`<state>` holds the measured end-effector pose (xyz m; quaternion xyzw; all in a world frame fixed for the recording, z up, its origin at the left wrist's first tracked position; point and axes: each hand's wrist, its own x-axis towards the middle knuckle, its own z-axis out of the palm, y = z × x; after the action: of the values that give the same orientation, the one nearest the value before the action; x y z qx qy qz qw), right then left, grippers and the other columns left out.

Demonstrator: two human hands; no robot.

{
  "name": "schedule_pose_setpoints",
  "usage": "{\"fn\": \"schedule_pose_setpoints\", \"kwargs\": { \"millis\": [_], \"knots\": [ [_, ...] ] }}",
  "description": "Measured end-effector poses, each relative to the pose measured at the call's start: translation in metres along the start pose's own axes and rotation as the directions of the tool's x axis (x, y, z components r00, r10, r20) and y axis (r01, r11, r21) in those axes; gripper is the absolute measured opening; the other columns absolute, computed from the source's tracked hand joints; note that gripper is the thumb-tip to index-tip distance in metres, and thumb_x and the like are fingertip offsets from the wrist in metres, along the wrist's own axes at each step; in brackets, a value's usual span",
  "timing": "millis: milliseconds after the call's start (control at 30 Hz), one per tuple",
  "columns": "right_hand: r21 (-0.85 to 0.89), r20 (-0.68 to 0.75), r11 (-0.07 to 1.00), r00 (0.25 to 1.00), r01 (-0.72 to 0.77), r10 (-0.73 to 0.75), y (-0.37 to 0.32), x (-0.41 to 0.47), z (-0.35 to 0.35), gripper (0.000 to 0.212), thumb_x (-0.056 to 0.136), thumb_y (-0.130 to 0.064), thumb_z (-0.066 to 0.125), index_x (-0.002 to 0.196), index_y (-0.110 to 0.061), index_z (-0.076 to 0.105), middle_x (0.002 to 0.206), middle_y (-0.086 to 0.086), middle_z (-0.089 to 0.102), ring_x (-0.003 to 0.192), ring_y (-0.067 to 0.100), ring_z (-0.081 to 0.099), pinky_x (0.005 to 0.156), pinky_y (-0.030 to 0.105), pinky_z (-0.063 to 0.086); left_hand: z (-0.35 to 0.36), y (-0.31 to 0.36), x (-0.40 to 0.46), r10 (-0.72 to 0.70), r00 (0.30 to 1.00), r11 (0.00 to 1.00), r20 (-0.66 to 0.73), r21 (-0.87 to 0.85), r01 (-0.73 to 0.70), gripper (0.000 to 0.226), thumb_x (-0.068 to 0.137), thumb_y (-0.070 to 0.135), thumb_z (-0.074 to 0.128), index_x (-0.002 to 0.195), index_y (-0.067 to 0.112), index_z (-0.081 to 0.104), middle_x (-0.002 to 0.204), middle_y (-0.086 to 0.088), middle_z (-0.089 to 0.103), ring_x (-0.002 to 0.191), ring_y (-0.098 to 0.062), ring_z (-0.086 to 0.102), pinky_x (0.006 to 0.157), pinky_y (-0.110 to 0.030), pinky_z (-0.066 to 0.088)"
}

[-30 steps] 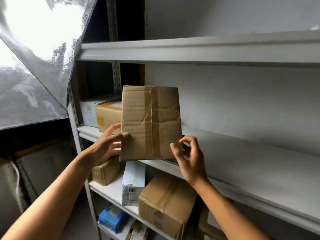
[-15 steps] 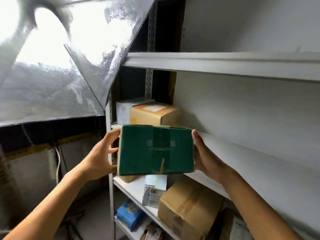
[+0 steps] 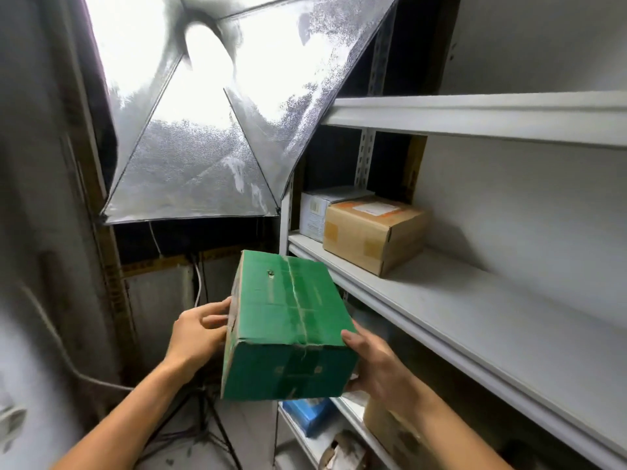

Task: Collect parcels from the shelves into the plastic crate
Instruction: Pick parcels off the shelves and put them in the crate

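Note:
A green cardboard parcel (image 3: 288, 327) hangs in the air in front of the shelf's left end, held between both hands. My left hand (image 3: 196, 334) presses its left side and my right hand (image 3: 373, 364) grips its lower right corner. On the middle shelf (image 3: 475, 310) behind it stand a brown parcel (image 3: 369, 232) and a white parcel (image 3: 317, 212) at the far left. On the lower shelves a blue parcel (image 3: 312, 415) and another brown parcel (image 3: 390, 432) show partly. No plastic crate is in view.
A large silver softbox light (image 3: 203, 137) hangs at the upper left, with its stand legs (image 3: 207, 422) and cables on the floor below. The upper shelf (image 3: 475, 113) runs across the right. A grey wall lies at the left.
The parcel has come off the shelf, turned from its brown face to its green top, and moved left and down away from the rack. My view has swung left.

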<state>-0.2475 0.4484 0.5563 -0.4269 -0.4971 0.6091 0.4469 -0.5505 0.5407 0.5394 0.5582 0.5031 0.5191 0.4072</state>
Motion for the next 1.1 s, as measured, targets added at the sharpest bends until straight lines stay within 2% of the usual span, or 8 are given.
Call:
{"fn": "schedule_pose_setpoints", "kwargs": {
  "millis": [100,233,333,500,633,833,967,1100],
  "knots": [
    [-0.175,0.033,0.977,0.992,0.126,-0.122,0.000,0.002,0.008,0.082,0.083,-0.023,0.077,0.152,-0.036,0.035,0.140,-0.006,0.062,0.126,0.023,0.063,0.101,0.047,0.054,-0.013,-0.007,-0.002,-0.286,0.930,0.879,0.231,-0.323,0.351,0.041,0.089,0.022,0.067,0.127,0.007,0.068,0.112,-0.024,0.069,0.097,-0.035,0.062,0.089,-0.051,0.057],
    [-0.251,0.026,0.957,0.989,0.145,-0.143,0.009,0.016,0.009,0.067,0.091,-0.006,0.072,0.145,-0.034,0.046,0.134,-0.007,0.067,0.125,0.020,0.063,0.102,0.041,0.054,-0.028,0.000,-0.012,-0.164,0.954,0.868,0.252,-0.424,0.261,0.081,0.055,0.045,0.091,0.130,0.028,0.066,0.106,-0.012,0.074,0.085,-0.025,0.068,0.077,-0.040,0.058],
    [-0.227,-0.067,0.970,0.993,0.083,-0.101,0.027,0.032,0.015,0.047,0.093,-0.019,0.072,0.137,-0.028,0.056,0.129,-0.003,0.070,0.122,0.019,0.065,0.107,0.047,0.051,-0.030,0.018,-0.025,-0.055,0.985,0.948,0.162,-0.301,0.102,0.089,0.047,0.040,0.097,0.129,0.029,0.064,0.107,-0.011,0.076,0.092,-0.025,0.075,0.071,-0.037,0.061],
    [-0.116,-0.081,0.993,0.996,0.013,-0.022,0.043,0.048,0.018,0.063,0.078,-0.044,0.078,0.135,-0.028,0.056,0.126,-0.005,0.071,0.115,0.013,0.068,0.095,0.031,0.054,-0.018,0.030,-0.049,0.102,0.977,0.993,0.186,-0.076,-0.089,0.074,0.068,0.015,0.090,0.134,0.028,0.060,0.103,-0.005,0.077,0.092,-0.023,0.075,0.073,-0.032,0.061],
    [-0.115,-0.151,0.993,0.988,-0.002,-0.015,0.054,0.055,0.008,0.088,0.056,-0.035,0.096,0.132,-0.026,0.054,0.128,-0.005,0.067,0.119,0.015,0.064,0.092,0.026,0.054,-0.020,0.007,-0.048,0.106,0.976,0.994,0.190,0.014,-0.111,0.075,0.068,0.007,0.091,0.135,0.021,0.061,0.109,-0.002,0.076,0.100,-0.022,0.074,0.081,-0.037,0.062],
    [-0.444,-0.132,0.896,0.986,0.032,-0.101,0.060,0.050,0.016,0.084,0.069,-0.007,0.091,0.131,-0.042,0.045,0.123,-0.019,0.060,0.118,0.005,0.056,0.084,0.017,0.056,-0.006,-0.051,-0.049,0.000,0.988,0.999,0.156,0.051,-0.008,0.058,0.074,-0.030,0.062,0.108,0.016,0.074,0.101,-0.003,0.078,0.099,-0.027,0.074,0.080,-0.034,0.061],
    [-0.536,-0.045,0.832,0.980,0.142,-0.196,0.074,0.040,0.018,0.096,0.066,-0.020,0.094,0.144,-0.040,0.041,0.134,-0.019,0.056,0.128,-0.007,0.050,0.096,0.010,0.047,-0.002,-0.093,-0.077,-0.004,0.988,0.989,0.153,0.148,-0.019,0.044,0.071,-0.019,0.076,0.089,0.021,0.069,0.087,-0.007,0.077,0.079,-0.013,0.071,0.072,-0.028,0.054],
    [-0.621,0.031,0.747,0.960,0.238,-0.280,0.075,0.033,0.024,0.109,0.058,-0.054,0.094,0.151,-0.031,0.041,0.150,-0.023,0.041,0.136,-0.016,0.035,0.108,0.005,0.032,0.002,-0.114,-0.096,0.085,0.984,0.952,0.159,0.278,-0.127,0.040,0.067,-0.002,0.089,0.087,0.016,0.060,0.086,0.010,0.075,0.071,-0.006,0.067,0.060,-0.025,0.054]
  ]
}}
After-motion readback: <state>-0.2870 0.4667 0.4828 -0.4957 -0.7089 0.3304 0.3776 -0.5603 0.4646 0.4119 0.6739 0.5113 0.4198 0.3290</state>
